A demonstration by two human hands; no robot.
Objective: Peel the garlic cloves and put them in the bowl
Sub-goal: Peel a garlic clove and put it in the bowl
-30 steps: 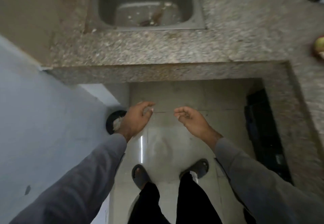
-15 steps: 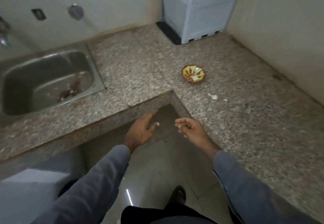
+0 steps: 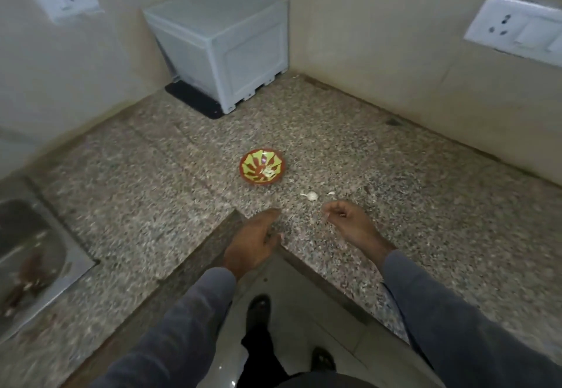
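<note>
Garlic clove [image 3: 312, 195] unpeeled on the table [image 3: 425, 211], just beside the bowl [image 3: 263, 166]; pale peeled pieces already inside, so partly done. Right hand [image 3: 349, 224] near the clove, fingers [image 3: 330, 207] loosely curled, empty. Left hand [image 3: 252, 240] relaxed, blurred. Skin scrap [image 3: 331, 193] alongside. Grey box [image 3: 222, 44] and sink [image 3: 33, 254] well apart; nothing blocking.

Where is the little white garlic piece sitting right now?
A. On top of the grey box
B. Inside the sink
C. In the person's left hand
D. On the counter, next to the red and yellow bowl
D: the garlic clove lies on the speckled counter, just beside the red and yellow bowl and ahead of the right hand.
</note>
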